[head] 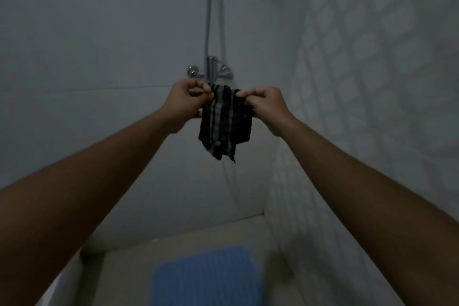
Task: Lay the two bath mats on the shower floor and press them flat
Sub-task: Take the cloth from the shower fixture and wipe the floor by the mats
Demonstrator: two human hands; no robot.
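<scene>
Blue mat [206,278] lies on shower floor [124,263], nearest, blurred. Further out, both arms raised: left hand [185,103] & right hand [267,104] pinch top corners of dark striped cloth [224,123], hanging w/ folds. Behind it, tap [210,71] on wall [99,57].

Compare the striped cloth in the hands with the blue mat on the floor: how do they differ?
The cloth is dark with pale stripes; the mat is plain blue and ribbed. The cloth hangs crumpled in the air below the faucet, pinched at its top edge by the left hand and right hand; the mat lies spread on the shower floor, untouched. The mat looks larger.
</scene>
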